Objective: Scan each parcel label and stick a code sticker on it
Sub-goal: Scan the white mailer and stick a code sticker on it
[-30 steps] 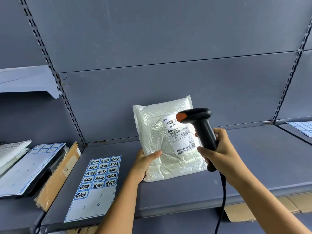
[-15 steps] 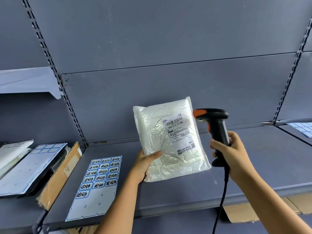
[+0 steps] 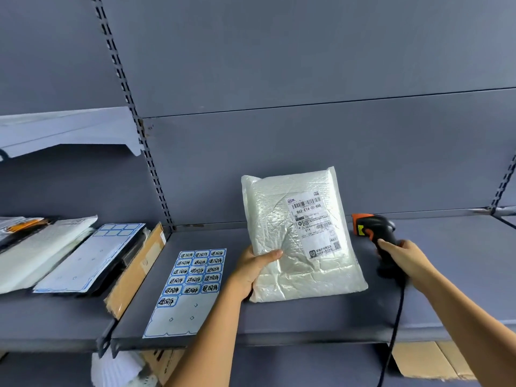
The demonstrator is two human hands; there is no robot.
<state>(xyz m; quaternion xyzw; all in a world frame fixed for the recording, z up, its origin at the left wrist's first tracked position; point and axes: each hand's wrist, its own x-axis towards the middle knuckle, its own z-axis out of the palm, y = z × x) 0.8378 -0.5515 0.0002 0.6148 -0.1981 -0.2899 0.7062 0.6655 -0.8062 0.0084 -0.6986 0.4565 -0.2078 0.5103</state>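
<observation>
A white plastic parcel (image 3: 279,219) stands tilted on the grey shelf (image 3: 307,317), its printed label (image 3: 314,223) facing me. My left hand (image 3: 252,268) grips the parcel's lower left edge, thumb across the front. My right hand (image 3: 405,259) holds a black and orange barcode scanner (image 3: 375,231) by its handle, low over the shelf just right of the parcel. A sheet of code stickers (image 3: 192,277) lies flat on the shelf to the left of the parcel, its lower rows peeled off.
Left of the sheet lie a brown cardboard piece (image 3: 134,272), another sticker sheet (image 3: 92,261) and stacked parcels (image 3: 33,247) on a neighbouring shelf. The scanner cable (image 3: 393,331) hangs over the shelf's front edge. Cardboard boxes (image 3: 427,358) sit below.
My right hand has carried the scanner away from the label, rightward and down to the shelf. The whole label now shows. My left hand keeps its hold on the parcel.
</observation>
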